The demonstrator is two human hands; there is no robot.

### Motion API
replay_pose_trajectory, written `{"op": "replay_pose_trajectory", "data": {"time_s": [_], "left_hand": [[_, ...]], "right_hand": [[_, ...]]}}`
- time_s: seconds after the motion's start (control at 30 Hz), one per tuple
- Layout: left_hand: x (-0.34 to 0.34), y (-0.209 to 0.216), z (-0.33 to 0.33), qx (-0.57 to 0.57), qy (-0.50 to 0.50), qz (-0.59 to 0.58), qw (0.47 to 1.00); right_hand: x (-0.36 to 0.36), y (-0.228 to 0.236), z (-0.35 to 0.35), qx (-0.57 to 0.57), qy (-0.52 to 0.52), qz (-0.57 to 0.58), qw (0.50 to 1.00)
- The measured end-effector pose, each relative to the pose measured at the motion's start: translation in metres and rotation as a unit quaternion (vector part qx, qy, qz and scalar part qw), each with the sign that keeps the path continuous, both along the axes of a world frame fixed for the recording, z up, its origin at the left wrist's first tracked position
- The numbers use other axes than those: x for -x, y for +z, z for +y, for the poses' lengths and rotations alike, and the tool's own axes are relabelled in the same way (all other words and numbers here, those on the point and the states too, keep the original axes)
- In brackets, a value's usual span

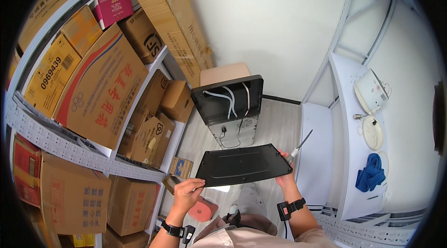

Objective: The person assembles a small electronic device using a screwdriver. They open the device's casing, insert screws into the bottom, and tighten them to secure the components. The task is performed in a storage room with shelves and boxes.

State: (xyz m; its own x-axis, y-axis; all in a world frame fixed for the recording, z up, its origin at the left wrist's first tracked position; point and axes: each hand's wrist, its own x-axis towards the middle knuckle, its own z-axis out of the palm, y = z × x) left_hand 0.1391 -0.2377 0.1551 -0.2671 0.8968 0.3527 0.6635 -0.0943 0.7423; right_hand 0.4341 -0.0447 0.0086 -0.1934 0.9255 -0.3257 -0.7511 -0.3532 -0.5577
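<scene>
A flat black plastic panel (242, 168) with a raised rim and small tabs is held level in front of me. My left hand (188, 192) pinches its near left corner. At its right edge my right hand (286, 169) grips the panel and also holds a screwdriver (298, 148), its shaft pointing up and away. Beyond the panel stands a tall floor appliance (237, 131). Its black upper housing (226, 99) is open toward me, with pale tubes running inside. A black power cord (225, 142) hangs down the appliance's back.
On the left, a metal shelf rack (60, 162) holds several cardboard boxes (102, 89). A white shelf (347, 155) on the right carries a white kettle-like vessel (371, 91), a round cream lid-like part (372, 133) and a blue cloth (370, 173). A red stool (203, 209) stands near my feet.
</scene>
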Motion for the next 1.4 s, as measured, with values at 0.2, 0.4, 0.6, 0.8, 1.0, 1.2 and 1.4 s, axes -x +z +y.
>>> {"op": "replay_pose_trajectory", "data": {"time_s": [0.2, 0.4, 0.6, 0.8, 1.0, 1.2, 1.4], "left_hand": [[0.017, -0.010, 0.052, -0.009, -0.011, 0.000, 1.000], [0.041, -0.008, 0.121, 0.024, -0.003, -0.007, 1.000], [0.072, -0.020, 0.171, 0.001, 0.020, 0.014, 1.000], [0.086, -0.033, 0.192, 0.013, 0.055, -0.002, 0.998], [0.098, -0.039, 0.198, 0.037, 0.062, -0.027, 0.997], [0.108, -0.039, 0.204, 0.033, 0.046, -0.023, 0.998], [0.111, -0.036, 0.213, 0.036, 0.029, -0.022, 0.999]], "right_hand": [[0.008, 0.003, 0.044, 0.025, -0.006, 0.025, 0.999], [0.033, 0.002, 0.111, 0.040, 0.010, 0.026, 0.999], [0.064, -0.014, 0.169, 0.016, 0.037, -0.025, 0.999], [0.085, -0.018, 0.206, 0.020, 0.064, -0.034, 0.997], [0.100, -0.015, 0.213, 0.060, 0.066, -0.037, 0.995], [0.108, -0.014, 0.217, 0.049, 0.058, -0.054, 0.996], [0.109, -0.018, 0.222, 0.080, 0.054, -0.071, 0.993]]}}
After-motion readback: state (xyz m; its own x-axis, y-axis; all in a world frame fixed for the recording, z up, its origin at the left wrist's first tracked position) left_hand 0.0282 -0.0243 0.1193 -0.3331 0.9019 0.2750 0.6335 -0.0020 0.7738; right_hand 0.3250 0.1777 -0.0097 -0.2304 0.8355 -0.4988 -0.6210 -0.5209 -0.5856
